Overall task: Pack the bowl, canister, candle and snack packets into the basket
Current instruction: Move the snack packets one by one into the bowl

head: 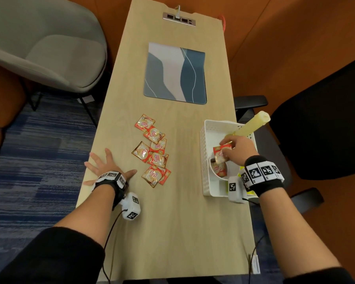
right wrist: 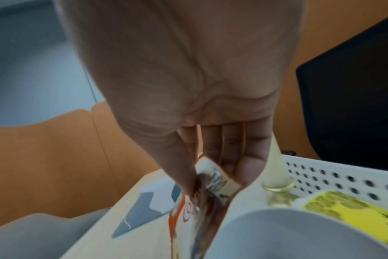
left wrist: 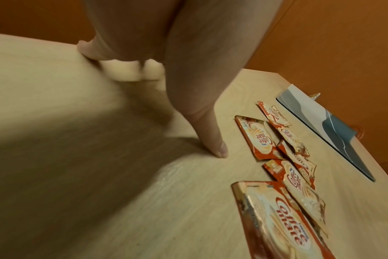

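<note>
A white perforated basket (head: pixel 202 152) stands at the table's right edge. Inside it lean a pale yellow candle (head: pixel 251 125), a white bowl (right wrist: pixel 299 233) and a yellow-lidded canister (right wrist: pixel 352 210). My right hand (head: pixel 237 149) hovers over the basket and pinches a red-and-cream snack packet (head: pixel 221 153) between thumb and fingers, above the bowl; one more packet (head: pixel 219 168) lies in the bowl. Several snack packets (head: pixel 154 150) lie scattered mid-table. My left hand (head: pixel 105 166) rests flat on the table, fingers spread, left of the packets (left wrist: pixel 284 157) and holding nothing.
A blue-and-grey mat (head: pixel 175 72) lies further back on the wooden table (head: pixel 172 232). A grey armchair (head: pixel 41 42) stands at the left, a black office chair (head: pixel 324 119) at the right beside the basket. A power socket strip (head: pixel 179 18) sits at the far end.
</note>
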`<state>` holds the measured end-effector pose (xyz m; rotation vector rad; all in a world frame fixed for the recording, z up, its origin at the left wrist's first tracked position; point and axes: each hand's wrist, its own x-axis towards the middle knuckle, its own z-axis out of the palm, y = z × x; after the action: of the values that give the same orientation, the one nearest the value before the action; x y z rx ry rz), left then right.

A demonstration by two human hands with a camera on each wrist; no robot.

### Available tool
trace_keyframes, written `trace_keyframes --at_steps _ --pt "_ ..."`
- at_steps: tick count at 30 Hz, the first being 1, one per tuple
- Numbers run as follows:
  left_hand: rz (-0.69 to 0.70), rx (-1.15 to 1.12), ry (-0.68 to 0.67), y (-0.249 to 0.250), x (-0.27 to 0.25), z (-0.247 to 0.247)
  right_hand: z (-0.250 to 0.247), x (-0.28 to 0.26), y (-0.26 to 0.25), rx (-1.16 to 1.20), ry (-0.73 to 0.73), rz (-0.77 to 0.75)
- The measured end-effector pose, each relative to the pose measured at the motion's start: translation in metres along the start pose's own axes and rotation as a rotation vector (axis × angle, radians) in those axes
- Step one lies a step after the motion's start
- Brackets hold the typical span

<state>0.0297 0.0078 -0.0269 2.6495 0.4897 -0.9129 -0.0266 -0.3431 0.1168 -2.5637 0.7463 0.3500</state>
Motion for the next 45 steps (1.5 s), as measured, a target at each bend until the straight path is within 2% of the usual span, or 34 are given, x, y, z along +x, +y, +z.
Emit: trace_keyframes --at_steps 3,5,7,9,11,13,17,23,29,35,40,45 --pt "0.0 0.007 0.002 -0.001 0.0 0.0 0.019 0.002 0.018 -0.105 -0.06 0.067" --pt "0.007 0.004 0.007 -0.001 0.0 0.001 0.028 0.003 0.02 -0.178 -0.027 0.078" --pt "0.009 0.001 0.008 -0.002 0.001 0.001 0.035 0.002 0.007 -0.182 0.067 0.018" --pt "0.005 -0.001 -0.001 -0.001 0.002 0.001 0.047 -0.004 -0.016 -0.137 0.096 -0.106" --pt "0.0 0.007 -0.007 -0.001 0.004 -0.001 0.069 -0.013 -0.043 -0.067 0.007 -0.222" --pt "-0.006 0.013 -0.011 -0.001 0.004 -0.002 0.101 -0.017 -0.063 0.002 -0.125 -0.27" --pt "-0.005 0.014 -0.009 0.0 0.003 -0.002 0.16 -0.02 -0.081 -0.009 -0.288 -0.224" --pt "-0.001 0.018 0.001 0.0 0.005 0.0 0.193 -0.018 -0.086 -0.029 -0.257 -0.132" --pt "0.0 0.016 -0.004 -0.002 0.007 0.002 0.177 -0.015 -0.079 0.065 -0.332 -0.117" --pt "0.002 0.015 -0.005 0.0 0.005 -0.001 0.086 -0.022 -0.06 0.239 -0.211 -0.261" --pt "0.013 0.027 0.002 -0.001 0.004 0.0 0.023 -0.014 -0.011 0.196 -0.032 -0.125" --pt "0.018 0.032 0.014 -0.003 0.005 0.002 0.016 -0.005 0.024 0.021 -0.047 -0.023"
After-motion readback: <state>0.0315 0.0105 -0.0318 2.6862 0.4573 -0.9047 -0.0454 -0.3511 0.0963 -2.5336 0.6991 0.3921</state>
